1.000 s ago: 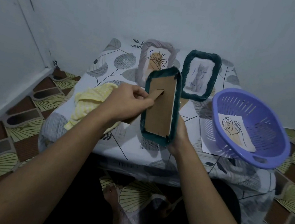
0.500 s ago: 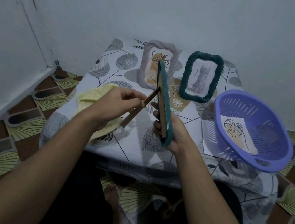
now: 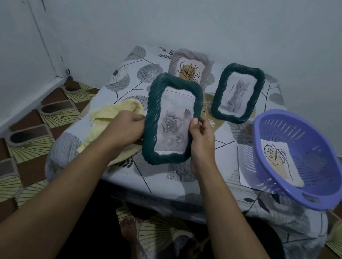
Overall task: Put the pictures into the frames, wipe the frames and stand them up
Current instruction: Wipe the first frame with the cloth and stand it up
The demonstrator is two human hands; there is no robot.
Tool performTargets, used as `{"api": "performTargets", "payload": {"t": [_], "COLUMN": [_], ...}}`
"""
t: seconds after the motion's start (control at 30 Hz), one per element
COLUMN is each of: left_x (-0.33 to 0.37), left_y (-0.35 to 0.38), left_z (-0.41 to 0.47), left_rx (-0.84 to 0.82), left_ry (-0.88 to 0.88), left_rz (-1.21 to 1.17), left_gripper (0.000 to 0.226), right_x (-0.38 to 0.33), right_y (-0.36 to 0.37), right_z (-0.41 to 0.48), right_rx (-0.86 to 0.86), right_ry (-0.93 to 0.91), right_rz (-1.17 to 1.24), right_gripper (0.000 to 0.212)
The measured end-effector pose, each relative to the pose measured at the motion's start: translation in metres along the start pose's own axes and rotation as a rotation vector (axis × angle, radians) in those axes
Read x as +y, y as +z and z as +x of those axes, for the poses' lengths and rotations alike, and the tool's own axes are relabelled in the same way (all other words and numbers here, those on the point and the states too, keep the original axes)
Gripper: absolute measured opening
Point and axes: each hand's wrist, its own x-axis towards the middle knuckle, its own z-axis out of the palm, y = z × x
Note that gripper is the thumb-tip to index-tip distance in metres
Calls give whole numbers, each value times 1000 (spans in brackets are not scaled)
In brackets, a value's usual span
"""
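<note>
Both hands held the green frame (image 3: 171, 120) upright above the table (image 3: 213, 181), its front turned to the camera. The rose picture (image 3: 173, 123) sat inside it. The left hand (image 3: 126, 128) gripped the left edge, with fingers closed around the rim. The right hand (image 3: 201, 136) gripped the right edge, the thumb pressed on the front rim beside the picture.

Two other frames stood at the back of the table: the grey frame (image 3: 189, 68), partly hidden behind the held one, and the second green frame (image 3: 238, 93) with a cat drawing. The yellow cloth (image 3: 108, 116) lay just beside the left hand. The basket (image 3: 296, 159) on the right held a leaf picture (image 3: 278, 158), so at least one picture was probably not yet framed.

Several things could go wrong. I could not see the stand at the back, so if it was not fully open, the frame might fall when set down. Placed too close to the grey frame, it might knock it over. The thumb on the front could also leave marks, so wiping should come first.
</note>
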Motion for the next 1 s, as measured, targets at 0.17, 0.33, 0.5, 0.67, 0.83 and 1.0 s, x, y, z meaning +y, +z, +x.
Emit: {"api": "performTargets", "payload": {"t": [0.17, 0.33, 0.5, 0.67, 0.83, 1.0], "left_x": [-1, -1, 2, 16, 12, 0], "left_y": [-11, -6, -17, -25, -40, -49], "left_z": [25, 54, 95, 130, 177, 211], "left_rx": [-359, -224, -137, -82, -42, -29], "left_ry": [-299, -147, -59, 42, 50, 26], "left_rz": [-571, -647, -646, -600, -569, -565], "left_gripper": [65, 56, 54, 52, 54, 54], "right_x": [3, 6, 4, 5, 13, 28], "right_y": [9, 23, 37, 59, 78, 96], "right_z": [6, 23, 50, 81, 113, 141], "right_rx": [-51, -65, -98, -128, -157, -184], "right_ry": [-80, -142, -132, -180, -161, -112], "right_rz": [5, -75, -132, -191, -212, -272], "right_gripper": [20, 24, 45, 63, 71, 84]}}
